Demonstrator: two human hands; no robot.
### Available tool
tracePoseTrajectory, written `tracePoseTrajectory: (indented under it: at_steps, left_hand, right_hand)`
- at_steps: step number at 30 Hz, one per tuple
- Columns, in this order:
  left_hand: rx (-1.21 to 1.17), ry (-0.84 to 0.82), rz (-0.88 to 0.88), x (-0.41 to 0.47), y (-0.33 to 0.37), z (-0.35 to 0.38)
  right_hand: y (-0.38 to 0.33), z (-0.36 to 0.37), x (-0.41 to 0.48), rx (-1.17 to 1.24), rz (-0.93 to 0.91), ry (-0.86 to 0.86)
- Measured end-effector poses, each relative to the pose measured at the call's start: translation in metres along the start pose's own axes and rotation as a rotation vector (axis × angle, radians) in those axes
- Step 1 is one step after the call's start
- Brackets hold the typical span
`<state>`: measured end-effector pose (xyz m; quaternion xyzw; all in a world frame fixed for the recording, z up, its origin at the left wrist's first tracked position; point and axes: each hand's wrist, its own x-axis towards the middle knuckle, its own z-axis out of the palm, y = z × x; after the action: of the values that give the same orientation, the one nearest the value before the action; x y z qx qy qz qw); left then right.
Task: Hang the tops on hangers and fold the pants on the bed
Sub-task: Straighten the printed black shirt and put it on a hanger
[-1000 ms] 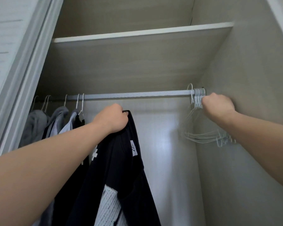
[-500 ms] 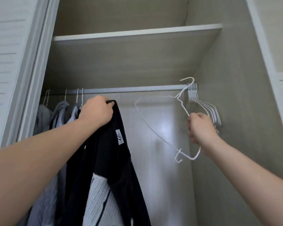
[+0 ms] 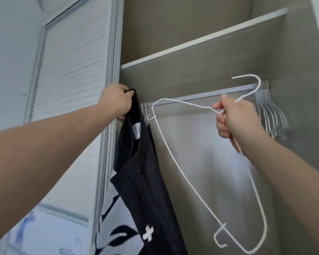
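Observation:
My left hand [image 3: 116, 103] grips the collar of a black top [image 3: 147, 183] with white patterns and holds it up in front of the wardrobe's left edge. The top hangs down past the bottom of the view. My right hand [image 3: 236, 122] grips a white wire hanger [image 3: 175, 159] at its neck, below the hook, free of the rail. The hanger tilts, with its long side slanting down to the lower right. It hangs just right of the top and does not touch it.
A grey rail [image 3: 201, 95] crosses the wardrobe under a shelf [image 3: 201, 57]. Several spare white hangers [image 3: 271, 115] bunch at the rail's right end by the side wall. A slatted sliding door [image 3: 72, 70] stands at the left.
My right hand has pulled one hanger off the bunch on the rail and brought it left toward the top. The view has swung left, and the hung clothes are now out of sight.

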<state>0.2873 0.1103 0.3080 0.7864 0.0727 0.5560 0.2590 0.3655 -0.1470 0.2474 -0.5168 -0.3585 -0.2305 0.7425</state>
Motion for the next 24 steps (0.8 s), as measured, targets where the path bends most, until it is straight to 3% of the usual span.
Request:
tracePoseTrajectory:
  at_steps: [9,17,24]
  left_hand:
    - [0.321,0.259,-0.170,-0.068,0.037,-0.131]
    - [0.671,0.449,-0.292,-0.164,0.072,-0.255]
    - [0.925,0.468,-0.439,-0.246,0.123,-0.363]
  right_hand:
    - [-0.036,0.013,-0.072,0.256,-0.118,-0.232]
    - [-0.071,0.033,-0.152,0.675,0.072,-0.443]
    - [-0.112,0.070,-0.233,0.803,0.185,-0.750]
